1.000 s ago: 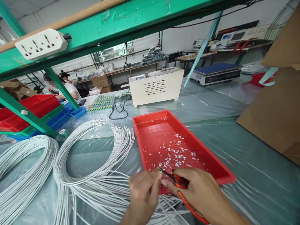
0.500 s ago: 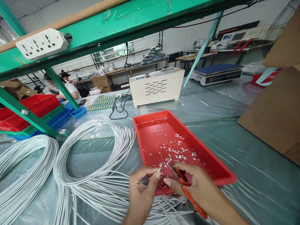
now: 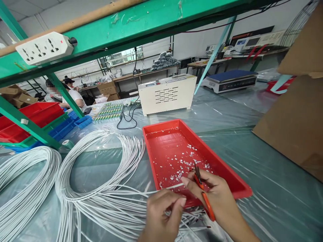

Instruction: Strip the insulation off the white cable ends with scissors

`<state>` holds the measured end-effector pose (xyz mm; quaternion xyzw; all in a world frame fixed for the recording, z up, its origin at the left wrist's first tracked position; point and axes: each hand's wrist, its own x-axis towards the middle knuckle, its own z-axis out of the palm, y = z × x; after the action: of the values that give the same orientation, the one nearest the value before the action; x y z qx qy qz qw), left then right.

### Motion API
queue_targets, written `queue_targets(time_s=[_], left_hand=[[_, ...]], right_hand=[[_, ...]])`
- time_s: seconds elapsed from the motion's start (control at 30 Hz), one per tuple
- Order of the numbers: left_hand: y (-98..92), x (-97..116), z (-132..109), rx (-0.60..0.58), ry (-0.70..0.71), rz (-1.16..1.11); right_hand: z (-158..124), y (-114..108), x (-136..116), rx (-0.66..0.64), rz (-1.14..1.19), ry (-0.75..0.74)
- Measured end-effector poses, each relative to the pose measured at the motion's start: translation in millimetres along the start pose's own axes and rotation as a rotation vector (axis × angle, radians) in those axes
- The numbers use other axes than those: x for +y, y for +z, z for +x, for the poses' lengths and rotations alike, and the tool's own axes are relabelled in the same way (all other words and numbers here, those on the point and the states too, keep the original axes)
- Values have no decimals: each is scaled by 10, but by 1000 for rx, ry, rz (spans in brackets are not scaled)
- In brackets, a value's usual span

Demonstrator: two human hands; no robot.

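Note:
My right hand (image 3: pixel 218 195) is closed around wire cutters (image 3: pixel 208 205) with orange handles, their dark jaws pointing up over the tray. A single white cable (image 3: pixel 174 187) runs to its thumb and fingertip, which seem to pinch the end. Lower and to the left, my left hand (image 3: pixel 164 213) is closed, thumb against fingers; whatever lies in the pinch is hidden. Beneath both hands is the near end of a red tray (image 3: pixel 148 151) holding scattered silvery-white scraps (image 3: pixel 185 163). A coil of white cables (image 3: pixel 65 178) lies left of the tray, its loose ends passing under my left hand.
Another cable coil (image 3: pixel 50 161) lies at far left. Behind the tray stand a cream metal box (image 3: pixel 168 95) and a blue-topped scale (image 3: pixel 230 79). Cardboard (image 3: pixel 295 124) rises at right. A green beam (image 3: pixel 101 33) with a power strip (image 3: pixel 45 48) crosses above. Two people sit beyond.
My left hand has drawn down and right, away from the tray scraps. The cable end now reaches my right thumb. The cutters have turned more upright, jaws raised.

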<state>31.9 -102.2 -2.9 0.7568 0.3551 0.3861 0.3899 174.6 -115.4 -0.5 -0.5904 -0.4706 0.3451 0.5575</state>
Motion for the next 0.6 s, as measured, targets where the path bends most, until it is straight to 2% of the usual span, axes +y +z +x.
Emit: queue_targets(time_s=[0.03,0.1,0.17,0.23,0.37,0.47,0.6], left_hand=[[33,-3,4,-77,-100,-85],[101,-26,18,-141,-304,-338],[155,-64,31,-118,-437,-609],[185,-101,40,-38,-505,-803],[195,-132,51,143,-543,-1055],[169,-112,64,157,-503,-1105],[64,-70,102,185,-467,-1078]], right_hand=[[7,-4,22,-9,18,9],[10,2,63,-40,64,33],[-3,27,84,-72,152,89],[-23,67,76,-123,302,162],[-49,136,31,-269,561,290],[-40,141,28,-296,525,303],[-45,84,7,-341,399,233]])
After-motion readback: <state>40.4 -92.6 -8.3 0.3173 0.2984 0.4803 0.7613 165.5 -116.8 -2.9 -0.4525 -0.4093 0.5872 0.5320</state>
